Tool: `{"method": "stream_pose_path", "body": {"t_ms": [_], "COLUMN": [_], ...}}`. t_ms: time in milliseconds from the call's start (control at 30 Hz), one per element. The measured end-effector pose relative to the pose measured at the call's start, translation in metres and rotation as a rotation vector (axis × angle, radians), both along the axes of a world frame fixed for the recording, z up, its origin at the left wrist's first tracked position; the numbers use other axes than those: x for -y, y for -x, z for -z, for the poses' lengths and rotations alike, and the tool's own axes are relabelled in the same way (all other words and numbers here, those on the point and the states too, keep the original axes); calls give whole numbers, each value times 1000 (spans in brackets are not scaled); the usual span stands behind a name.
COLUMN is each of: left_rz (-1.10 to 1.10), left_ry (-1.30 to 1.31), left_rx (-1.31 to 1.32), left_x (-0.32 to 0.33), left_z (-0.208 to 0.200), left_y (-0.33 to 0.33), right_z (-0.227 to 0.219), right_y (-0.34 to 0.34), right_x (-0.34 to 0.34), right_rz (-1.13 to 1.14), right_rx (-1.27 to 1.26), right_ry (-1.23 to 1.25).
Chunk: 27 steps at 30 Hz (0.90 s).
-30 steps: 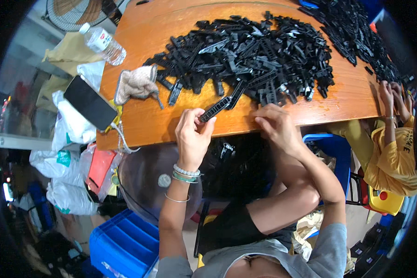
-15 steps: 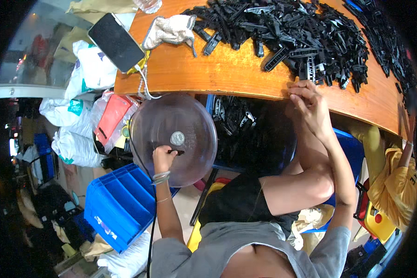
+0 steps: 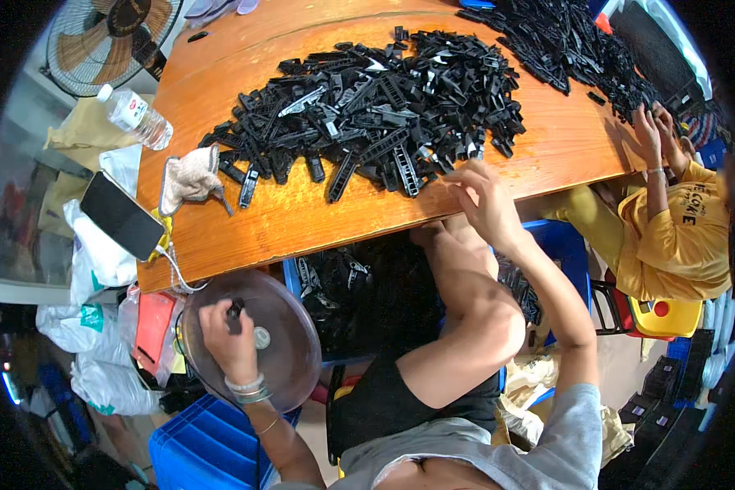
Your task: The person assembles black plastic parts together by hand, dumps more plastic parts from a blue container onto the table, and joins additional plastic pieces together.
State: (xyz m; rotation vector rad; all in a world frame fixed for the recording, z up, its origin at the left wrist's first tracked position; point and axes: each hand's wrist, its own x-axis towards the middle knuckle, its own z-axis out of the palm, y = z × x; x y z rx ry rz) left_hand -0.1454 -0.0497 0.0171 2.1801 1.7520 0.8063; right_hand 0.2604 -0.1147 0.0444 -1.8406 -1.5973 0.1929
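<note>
We see a small black plastic piece (image 3: 235, 309) in the left hand (image 3: 232, 341), its grip pinched tight on it; the piece shows against a round, clear plastic bowl (image 3: 292, 347), and whether it is inside the rim or above it we cannot tell. A pale round disc (image 3: 261, 337) shows at the bowl's bottom. The right hand (image 3: 485, 201) is near the front of a broad heap of black plastic pieces, some ladder-like (image 3: 367, 114); its fingers curl loosely, its grip a little apart, and we make out nothing in it. The heap covers much of the orange-brown wooden worktop (image 3: 261, 233), so we judge that the work is far from through: one piece is in hand, and a great many lie loose. Below the worktop, a blue plastic container (image 3: 291, 276) holds more dark pieces in shadow; how many, and whether they are done with or waiting, we cannot tell. At the worktop's far right lies a second heap of black pieces (image 3: 539, 41), with another person in a yellow shirt (image 3: 678, 233) beside it. Out on the left we find a beige cloth with a grey edge (image 3: 188, 181), a dark-screened phone (image 3: 121, 216) and a clear water bottle (image 3: 141, 121).
</note>
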Motion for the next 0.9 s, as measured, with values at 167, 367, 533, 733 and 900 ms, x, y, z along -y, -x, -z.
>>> {"method": "stream_pose_path", "body": {"t_ms": [167,367,533,733,900], "left_rz": [432,790,800,624,626], "left_ry": [-369,-36,43,-51,16], "left_rx": [-152,67,266,283,389], "left_x": [-36,-67,-66,-72,-69], "left_z": [-36,-19,-12,-2,7], "left_y": [-113,-154,-142,-112,-113], "right_z": [21,21,21,9,-13], "right_y": [-2,-2,-8,7,75], "right_x": [-34,-39,-47,-39,-39], "right_rz": [10,-28,-47,142,-153], "right_rx": [150,75,110,-250,-893], "right_ry": [-176,-213,-99,-166,188]}}
